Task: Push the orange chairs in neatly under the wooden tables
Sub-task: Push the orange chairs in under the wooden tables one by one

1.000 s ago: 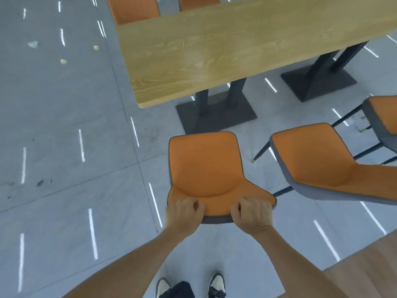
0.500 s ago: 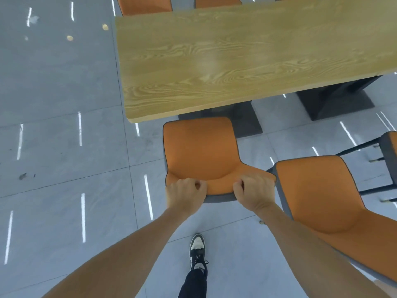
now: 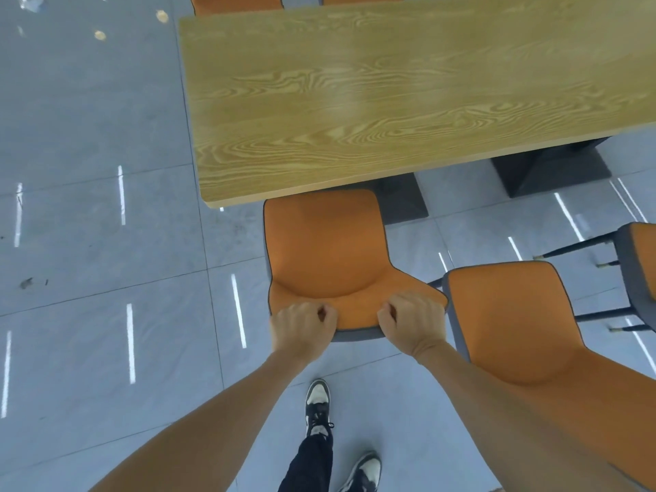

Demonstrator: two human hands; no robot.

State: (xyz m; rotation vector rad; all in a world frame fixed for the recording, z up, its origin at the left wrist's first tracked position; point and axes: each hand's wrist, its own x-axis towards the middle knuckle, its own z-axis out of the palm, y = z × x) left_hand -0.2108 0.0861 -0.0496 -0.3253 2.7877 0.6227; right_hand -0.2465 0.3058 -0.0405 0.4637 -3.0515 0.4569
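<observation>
Two hands grip one orange chair point(image 3: 324, 250) at the top edge of its backrest: left hand point(image 3: 301, 330) at the left end of the rim, right hand point(image 3: 411, 323) at the right end, both curled closed over the edge with thumbs on the orange face and the other fingers hidden behind the grey shell. Chair sits at 12 o'clock from the person, its seat front just at the near edge of the wooden table point(image 3: 390, 101); whether the front is already under the top I cannot tell. Seat mostly exposed, so the push is judged incomplete. Handling estimate: moulded shell looks stiff, upholstery thin and slightly grippy, thin dark legs suggest a light frame; likely slides on the smooth grey tiled floor point(image 3: 88, 243) with little force, may chatter or skew if pushed from one side. Backrest rim is the sensible hold, both ends, which keeps the chair square to the table edge. Table pedestal base point(image 3: 404, 204) lies at 1 o'clock beyond the seat; legs could catch it. Second orange chair point(image 3: 507, 314) stands just beside at 3 o'clock, pulled out; a third point(image 3: 639, 268) further right.
</observation>
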